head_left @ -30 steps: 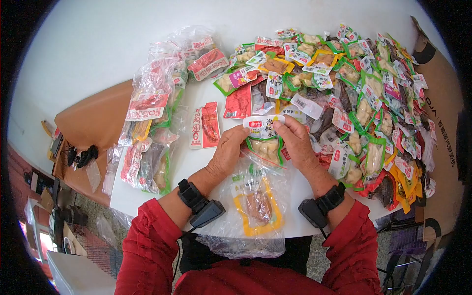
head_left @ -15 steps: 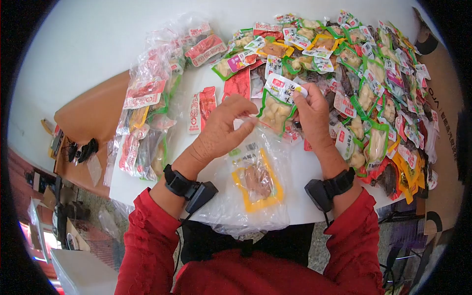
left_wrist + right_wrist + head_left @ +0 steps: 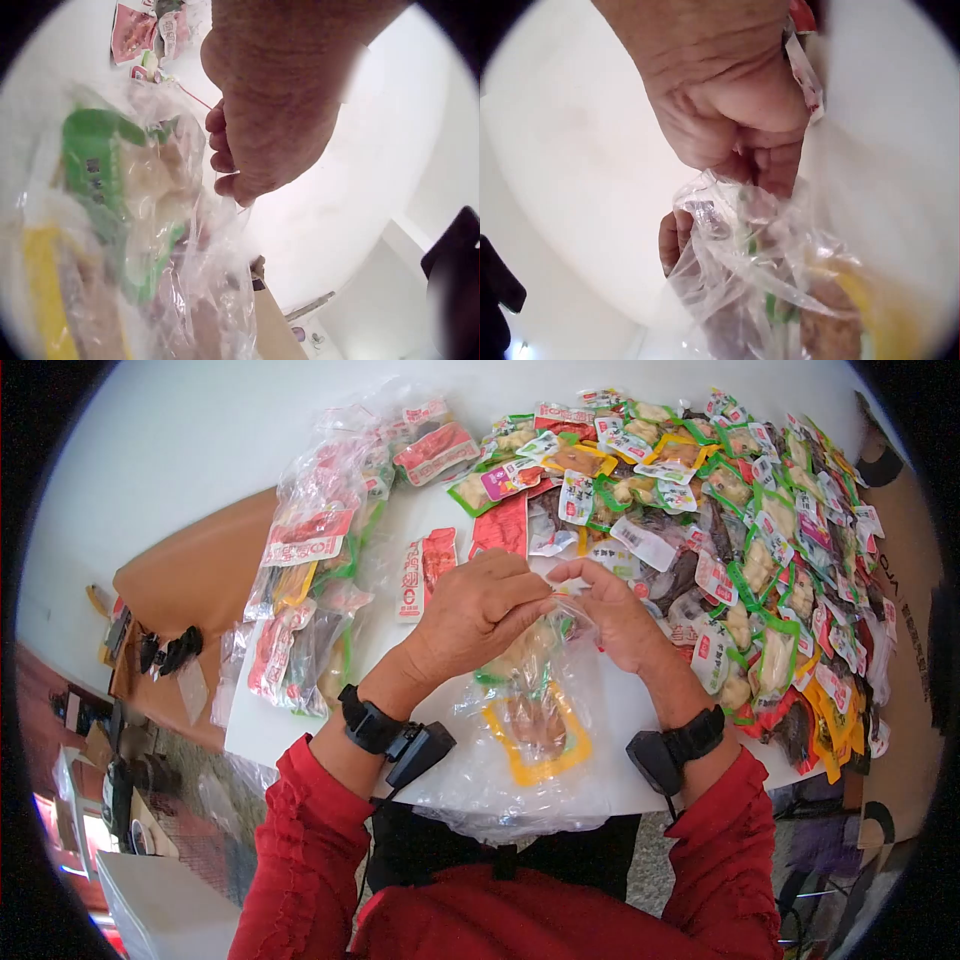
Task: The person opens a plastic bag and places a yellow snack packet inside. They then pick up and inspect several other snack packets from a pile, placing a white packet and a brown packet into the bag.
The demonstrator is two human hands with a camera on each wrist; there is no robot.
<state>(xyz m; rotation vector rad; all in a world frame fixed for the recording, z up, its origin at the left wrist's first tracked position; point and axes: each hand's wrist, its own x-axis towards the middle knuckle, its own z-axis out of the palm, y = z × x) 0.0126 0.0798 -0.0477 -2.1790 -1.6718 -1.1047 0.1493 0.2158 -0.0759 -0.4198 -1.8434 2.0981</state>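
Note:
The clear plastic bag (image 3: 540, 690) hangs between both hands, its mouth gathered at the top. Inside it lie a green-edged pack (image 3: 142, 180) and, lower down, a yellow-edged pack (image 3: 550, 735) with brown food. My left hand (image 3: 475, 615) pinches the bag's upper edge with curled fingers, also visible in the left wrist view. Across from it, the right hand (image 3: 620, 622) holds the other side of the mouth between thumb and fingers. In the right wrist view, folds of plastic partly cover the right fingertips (image 3: 776, 176).
A large heap of food packs (image 3: 750, 550) covers the right side of the white table. Filled clear bags (image 3: 310, 560) lie along the left. A red pack (image 3: 440, 558) lies beyond the left hand. Cardboard (image 3: 910, 610) stands at the right edge.
The green-edged pack has gone from the right hand's grip down into the clear bag. Both hands have come together at the bag's mouth.

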